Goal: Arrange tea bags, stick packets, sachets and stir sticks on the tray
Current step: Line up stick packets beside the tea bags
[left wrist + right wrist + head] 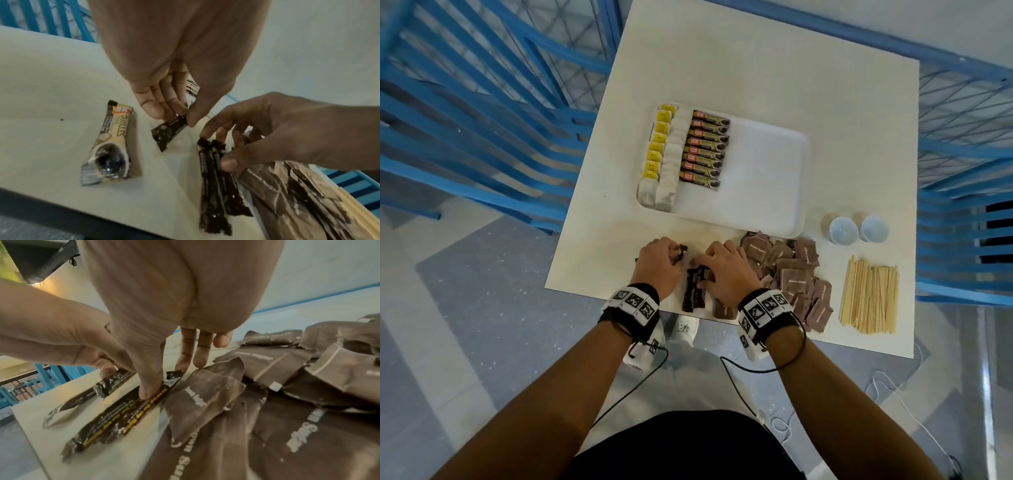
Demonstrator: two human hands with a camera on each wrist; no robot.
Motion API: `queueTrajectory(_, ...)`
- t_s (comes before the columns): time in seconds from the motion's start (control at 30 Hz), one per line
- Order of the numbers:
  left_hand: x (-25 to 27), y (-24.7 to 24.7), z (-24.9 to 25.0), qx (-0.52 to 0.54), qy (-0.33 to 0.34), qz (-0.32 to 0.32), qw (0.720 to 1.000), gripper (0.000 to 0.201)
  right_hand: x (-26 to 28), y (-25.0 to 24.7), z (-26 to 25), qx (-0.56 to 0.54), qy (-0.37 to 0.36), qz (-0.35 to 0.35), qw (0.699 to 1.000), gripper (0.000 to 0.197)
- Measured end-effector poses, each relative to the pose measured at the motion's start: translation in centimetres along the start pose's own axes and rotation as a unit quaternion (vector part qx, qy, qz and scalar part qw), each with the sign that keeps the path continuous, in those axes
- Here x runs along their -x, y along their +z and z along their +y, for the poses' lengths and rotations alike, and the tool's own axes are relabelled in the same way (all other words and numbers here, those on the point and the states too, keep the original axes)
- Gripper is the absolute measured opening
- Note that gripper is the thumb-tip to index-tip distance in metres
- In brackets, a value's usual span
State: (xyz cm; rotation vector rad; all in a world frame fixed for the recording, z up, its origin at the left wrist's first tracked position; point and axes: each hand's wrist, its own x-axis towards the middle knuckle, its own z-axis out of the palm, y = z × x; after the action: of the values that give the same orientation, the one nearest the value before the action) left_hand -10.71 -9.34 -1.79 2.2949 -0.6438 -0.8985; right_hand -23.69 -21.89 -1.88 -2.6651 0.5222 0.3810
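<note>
On the white tray (756, 178) lie a column of yellow-tagged tea bags (661, 150) and a row of stick packets (705, 150). In front of the tray, my left hand (180, 116) pinches one dark stick packet (170, 129) just above the table. Beside it, my right hand (164, 382) holds a small bundle of stick packets (127, 410) flat on the table, thumb on top and fingers at its far end. Another stick packet (109, 146) lies loose to the left. Brown sugar sachets (791, 274) are piled to the right of my right hand.
Wooden stir sticks (869, 294) lie in a heap near the table's right front corner. Two white cups (842, 229) stand behind them, right of the tray. Blue railings (482, 137) flank the table on both sides. The tray's right half is bare.
</note>
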Motion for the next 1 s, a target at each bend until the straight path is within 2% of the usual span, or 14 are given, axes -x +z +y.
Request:
queueTrajectory(0.13, 0.4, -1.3, -0.4, -0.002, -0.002, 0.057, 0.998, 0.013, -0.3, 0.3, 0.1, -0.021, 0.011, 0.018, 1.0, 0.033)
queueTrajectory(0.23, 0.9, -2.5, -1.2, 0.003, -0.018, 0.08, 0.997, 0.015, -0.5, 0.5, 0.1, -0.056, 0.03, 0.02, 0.998, 0.027)
queueTrajectory(0.33, 1.7, -3.6, -2.2, 0.024, -0.038, 0.099, 0.994, 0.016, -0.9, 0.8, 0.1, -0.099, 0.057, 0.016, 0.993, 0.031)
queueTrajectory(0.47, 2.5, -4.3, -3.2, 0.061, -0.113, 0.108, 0.986, 0.013, -1.5, 1.1, 0.3, -0.127, 0.081, 0.037, 0.988, 0.035)
queueTrajectory(0.5, 2.7, -4.2, -3.7, 0.071, -0.126, 0.106, 0.984, 0.016, -1.7, 1.1, 0.2, -0.137, 0.084, 0.04, 0.986, 0.033)
queueTrajectory(0.57, 2.9, -3.5, -4.3, 0.068, -0.14, 0.086, 0.984, 0.038, -2.1, 0.9, 0.2, -0.175, 0.091, 0.052, 0.979, 0.031)
queueTrajectory(0.63, 2.9, -2.6, -4.8, 0.016, -0.148, 0.051, 0.987, 0.061, -2.3, 0.5, 0.0, -0.239, 0.104, 0.071, 0.963, 0.028)
queueTrajectory(0.67, 2.9, -2.1, -4.9, -0.018, -0.149, 0.033, 0.988, 0.064, -2.4, 0.3, -0.1, -0.265, 0.114, 0.082, 0.954, 0.026)
queueTrajectory(0.77, 2.7, -1.7, -4.8, -0.067, -0.133, 0.035, 0.988, 0.046, -2.5, -0.4, -0.2, -0.321, 0.151, 0.125, 0.926, 0.023)
queueTrajectory(0.9, 2.7, -2.4, -3.9, -0.024, -0.113, 0.06, 0.992, 0.028, -2.6, -1.7, -0.1, -0.38, 0.182, 0.154, 0.894, 0.023)
queueTrajectory(1.0, 2.1, -2.9, -3.2, 0.033, -0.113, 0.036, 0.992, 0.023, -2.3, -2.6, -0.6, -0.459, 0.19, 0.164, 0.852, 0.027)
